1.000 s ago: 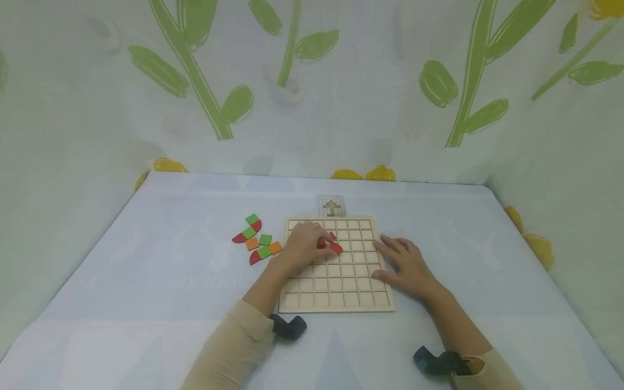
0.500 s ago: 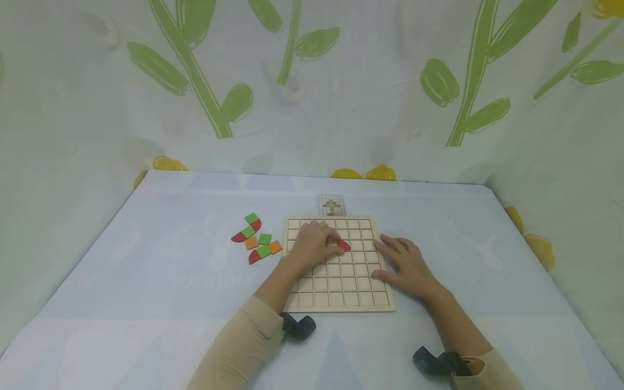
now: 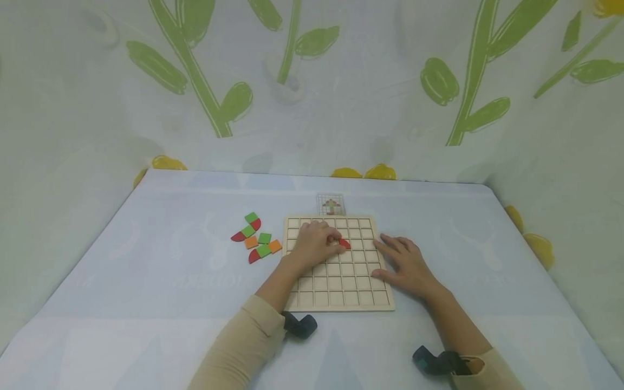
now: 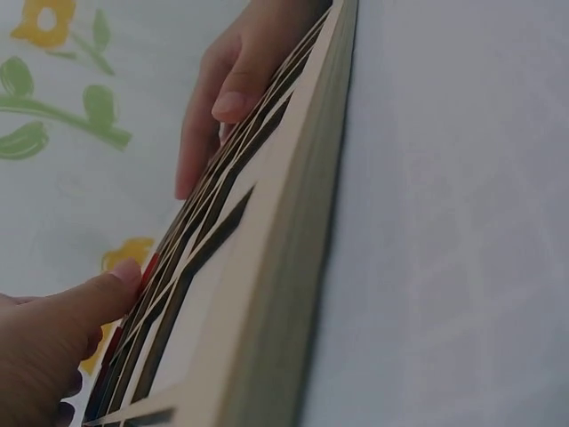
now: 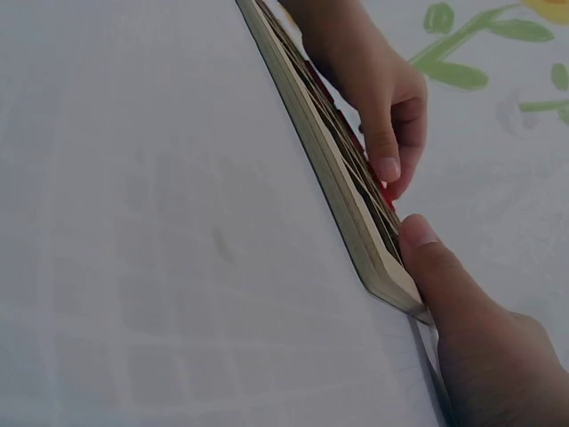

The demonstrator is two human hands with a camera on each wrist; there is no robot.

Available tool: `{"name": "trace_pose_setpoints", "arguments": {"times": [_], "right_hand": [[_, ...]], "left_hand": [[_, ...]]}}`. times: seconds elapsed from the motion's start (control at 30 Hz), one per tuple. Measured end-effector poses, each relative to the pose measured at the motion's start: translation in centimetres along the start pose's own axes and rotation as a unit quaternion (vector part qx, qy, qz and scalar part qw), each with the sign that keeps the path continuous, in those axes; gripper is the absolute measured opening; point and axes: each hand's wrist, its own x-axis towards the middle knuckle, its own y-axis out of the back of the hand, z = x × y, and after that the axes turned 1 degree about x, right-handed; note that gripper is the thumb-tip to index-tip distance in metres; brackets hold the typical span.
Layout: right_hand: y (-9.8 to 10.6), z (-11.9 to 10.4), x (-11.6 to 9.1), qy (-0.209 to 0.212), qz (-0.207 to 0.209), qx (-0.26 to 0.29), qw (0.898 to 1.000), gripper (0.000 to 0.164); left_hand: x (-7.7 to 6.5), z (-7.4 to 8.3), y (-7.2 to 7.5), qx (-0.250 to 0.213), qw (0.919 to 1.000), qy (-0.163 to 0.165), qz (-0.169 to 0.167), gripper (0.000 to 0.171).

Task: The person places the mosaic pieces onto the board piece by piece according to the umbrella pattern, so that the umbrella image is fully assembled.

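My left hand (image 3: pixel 316 245) is over the upper middle of a wooden grid board (image 3: pixel 336 299), pinching a red rounded tile (image 3: pixel 345 244) between thumb and fingers. The tile sits at a square of the grid. The left wrist view shows the left thumb (image 4: pixel 111 289) against a red edge (image 4: pixel 149 267); further red shows under the hand, mostly hidden by it. At the board's right edge rests my right hand (image 3: pixel 402 265), fingers spread and fairly straight, thumb (image 5: pixel 422 240) touching the rim in the right wrist view.
Left of the board lie several loose tiles: green squares (image 3: pixel 265 238), orange squares (image 3: pixel 251 242) and red rounded pieces (image 3: pixel 238 236). A small pattern card (image 3: pixel 331 204) lies beyond the board's far edge. Dark wrist cameras (image 3: pixel 300 326) sit on both forearms.
My left hand has shifted slightly right along the board with the red tile, then nearly stopped. A red piece seen by its fingers earlier is now covered. The right hand stays put.
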Motion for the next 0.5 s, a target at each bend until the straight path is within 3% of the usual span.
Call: {"name": "trace_pose_setpoints", "arguments": {"times": [0.5], "right_hand": [[-0.15,0.06,0.09,0.0,0.0,-0.004,1.0,0.074]], "left_hand": [[-0.06,0.08,0.16,-0.009,0.9999,0.01,-0.005,0.03]]}}
